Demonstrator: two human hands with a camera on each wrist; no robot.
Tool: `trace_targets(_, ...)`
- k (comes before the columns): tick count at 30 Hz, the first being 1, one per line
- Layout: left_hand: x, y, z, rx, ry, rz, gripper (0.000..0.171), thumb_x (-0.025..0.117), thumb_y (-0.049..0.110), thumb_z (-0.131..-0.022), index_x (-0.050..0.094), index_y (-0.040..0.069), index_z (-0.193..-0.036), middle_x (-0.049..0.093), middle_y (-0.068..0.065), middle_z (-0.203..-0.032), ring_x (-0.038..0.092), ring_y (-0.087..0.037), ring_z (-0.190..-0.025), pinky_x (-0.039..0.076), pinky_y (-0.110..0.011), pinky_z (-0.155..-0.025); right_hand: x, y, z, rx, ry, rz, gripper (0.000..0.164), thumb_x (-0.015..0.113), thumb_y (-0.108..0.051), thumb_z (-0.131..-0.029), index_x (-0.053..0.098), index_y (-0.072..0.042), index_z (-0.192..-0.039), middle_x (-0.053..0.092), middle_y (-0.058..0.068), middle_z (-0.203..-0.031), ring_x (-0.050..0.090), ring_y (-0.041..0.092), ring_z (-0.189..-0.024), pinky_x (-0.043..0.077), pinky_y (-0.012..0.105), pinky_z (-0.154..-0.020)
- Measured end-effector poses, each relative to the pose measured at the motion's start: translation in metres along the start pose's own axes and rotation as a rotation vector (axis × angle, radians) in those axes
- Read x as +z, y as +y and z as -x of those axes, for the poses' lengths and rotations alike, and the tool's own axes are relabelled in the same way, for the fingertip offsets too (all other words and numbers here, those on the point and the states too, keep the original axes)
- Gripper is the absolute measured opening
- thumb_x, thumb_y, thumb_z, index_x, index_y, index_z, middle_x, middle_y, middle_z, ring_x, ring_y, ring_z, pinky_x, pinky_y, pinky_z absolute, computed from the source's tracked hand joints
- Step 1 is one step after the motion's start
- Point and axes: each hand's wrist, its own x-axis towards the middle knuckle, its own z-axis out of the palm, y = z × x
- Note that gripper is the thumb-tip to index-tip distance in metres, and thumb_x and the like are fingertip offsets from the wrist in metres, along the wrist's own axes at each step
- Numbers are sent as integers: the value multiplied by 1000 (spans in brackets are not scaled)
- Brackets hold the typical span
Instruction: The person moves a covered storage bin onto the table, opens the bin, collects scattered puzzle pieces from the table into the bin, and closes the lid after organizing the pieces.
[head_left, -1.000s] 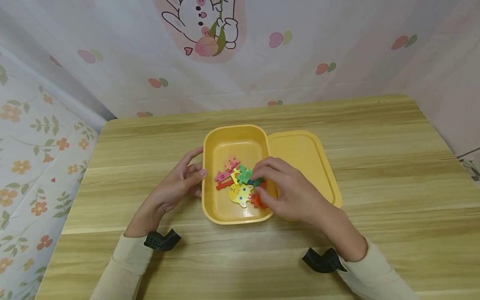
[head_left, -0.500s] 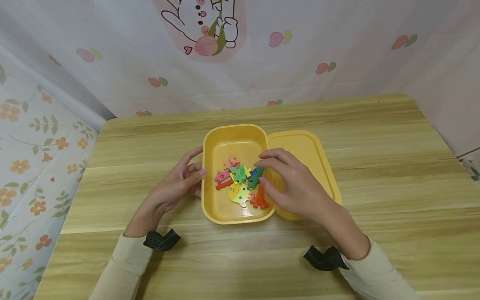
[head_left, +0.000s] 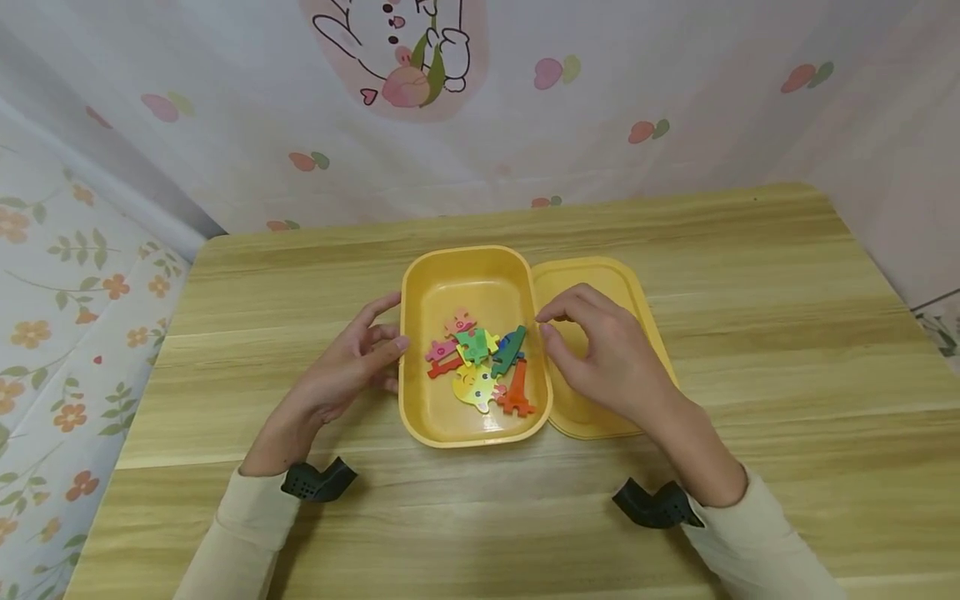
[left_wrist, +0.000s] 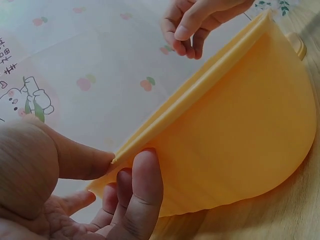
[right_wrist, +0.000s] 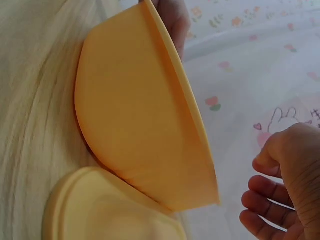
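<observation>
A yellow box (head_left: pixel 427 421) sits uncovered on the table. My left hand (head_left: pixel 356 360) holds its left side, thumb at the rim and fingers against the outer wall. Inside lie several colourful puzzle pieces: a green piece (head_left: pixel 473 345), a dark green piece (head_left: pixel 508 352), an orange-red piece (head_left: pixel 517 392), a yellow piece with an animal face (head_left: pixel 475 387) and a pink piece (head_left: pixel 442 350). Some overlap, and a blue one is partly hidden. My right hand (head_left: pixel 600 350) hovers just right of the box, fingers loosely bent, with nothing visible in them.
A flat yellow lid (head_left: pixel 600 275) lies on the table at the box's right side, partly under my right hand. The wood-grain table (head_left: pixel 787 375) extends around both. A patterned curtain (head_left: pixel 495 158) hangs behind the back edge.
My right hand has left the pieces and moved right, out over the lid. The green piece now lies flatter and further left in the pile. My left hand stays at the rim.
</observation>
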Motion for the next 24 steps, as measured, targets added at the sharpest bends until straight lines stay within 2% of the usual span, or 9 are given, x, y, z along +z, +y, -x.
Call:
trace_targets(5,-1,2,1,-10,10,-10,70,54,12,-110,17,22,-169,52,-25,-140,71,-19,-98,66,-32,-71,-5,5,-2,29,45,23,9,71,-8,-97,74,-5,-105,73,6,-104,72,26,-97,62,46,-85)
trace_targets(9,0,2,2,-14,15,-15,70,54,13,-110,17,20,-169,50,-27,-143,70,-19,-100,65,-32,-71,-11,12,-3,71,50,39,9,70,-6,-96,74,-4,-104,73,9,-104,72,28,-96,62,47,-88)
trace_targets(14,0,2,2,-15,13,-17,70,55,14,-110,18,19,-169,50,-26,-142,69,-19,-101,65,-32,-72,-21,22,-3,139,55,71,12,69,-4,-96,75,-3,-106,73,12,-104,68,30,-92,60,47,-85)
trace_targets(24,1,1,1,-12,8,-17,70,55,16,-110,18,18,-169,51,-25,-142,69,-18,-101,65,-31,-71,-47,51,3,361,9,147,26,67,-15,-99,72,1,-119,69,25,-117,70,42,-101,59,59,-85)
